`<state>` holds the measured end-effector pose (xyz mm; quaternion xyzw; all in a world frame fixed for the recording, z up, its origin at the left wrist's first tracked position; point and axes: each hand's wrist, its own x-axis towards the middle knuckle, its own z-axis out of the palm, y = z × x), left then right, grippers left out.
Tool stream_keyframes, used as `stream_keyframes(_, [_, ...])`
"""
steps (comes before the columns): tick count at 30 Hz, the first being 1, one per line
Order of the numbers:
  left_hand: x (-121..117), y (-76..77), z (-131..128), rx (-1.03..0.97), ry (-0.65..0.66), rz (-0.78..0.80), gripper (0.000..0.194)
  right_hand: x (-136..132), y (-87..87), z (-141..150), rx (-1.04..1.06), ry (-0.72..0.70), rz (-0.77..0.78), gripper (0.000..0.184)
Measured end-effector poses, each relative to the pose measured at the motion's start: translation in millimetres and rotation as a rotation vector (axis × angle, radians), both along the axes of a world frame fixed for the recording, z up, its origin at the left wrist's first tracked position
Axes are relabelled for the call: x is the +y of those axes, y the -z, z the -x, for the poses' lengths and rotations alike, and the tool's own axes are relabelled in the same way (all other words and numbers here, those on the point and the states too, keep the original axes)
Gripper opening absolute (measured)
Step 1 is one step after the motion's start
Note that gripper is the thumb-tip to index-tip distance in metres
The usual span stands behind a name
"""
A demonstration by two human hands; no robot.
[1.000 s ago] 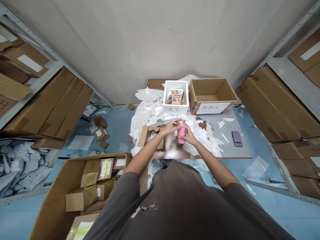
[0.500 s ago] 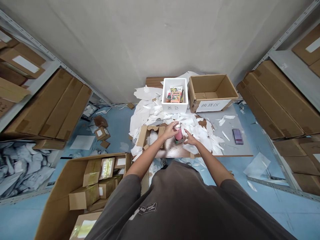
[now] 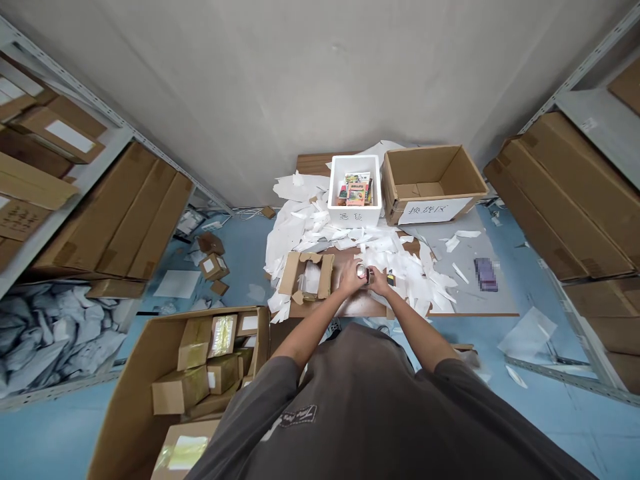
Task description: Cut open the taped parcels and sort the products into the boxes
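Observation:
Low over the near part of the table, my left hand [image 3: 351, 278] is closed around a pink can with a silver top [image 3: 361, 270]; the fingers cover most of its body. Right beside it my right hand [image 3: 379, 282] is closed at a small dark-edged piece [image 3: 370, 274], which I cannot make out. The two hands nearly touch. Just right of my right hand lies a small dark and yellow item [image 3: 391, 278]. An opened, torn cardboard box [image 3: 325, 277] sits left of my left hand, with clear plastic inside.
White paper scraps [image 3: 287, 220] cover much of the table [image 3: 345, 308]. Behind stand a white foam box [image 3: 355, 217] with colourful packets and a labelled carton [image 3: 435, 211]. A large carton of parcels [image 3: 125, 393] is at left. Shelves with boxes flank both sides.
The can has come nearer to me and shows mostly its silver top now. My right hand, apart from it with spread fingers before, has moved in beside it and closed. The view has shifted slightly.

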<state>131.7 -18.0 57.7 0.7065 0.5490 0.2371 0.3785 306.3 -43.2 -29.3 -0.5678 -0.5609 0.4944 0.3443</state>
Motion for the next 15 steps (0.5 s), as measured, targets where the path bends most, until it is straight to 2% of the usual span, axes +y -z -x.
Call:
stream_keyframes(4, [-12, 15.5, -3, 0.0, 0.006, 0.007, 0.083, -4, 14.9, -1, 0.006, 0.045, -0.008, 0.077])
stream_keyframes(6, [-14, 23.4, 6, -0.071, -0.018, 0.032, 0.078, -5, 19.4, -3, 0.001, 0.051, 0.004, 0.081])
stream_keyframes(8, [-16, 33.5, 20, -0.133, -0.097, 0.108, 0.075, -7, 22.7, -7, 0.003, 0.049, 0.024, 0.088])
stream_keyframes(12, [-20, 60.9, 40, -0.171, -0.202, 0.304, 0.096, -9, 29.9, -10, 0.097, 0.065, 0.08, 0.099])
stream_keyframes(15, [-19, 84.9, 42, -0.192, -0.14, 0.339, 0.108, -9, 39.4, -6, 0.183, 0.11, 0.126, 0.105])
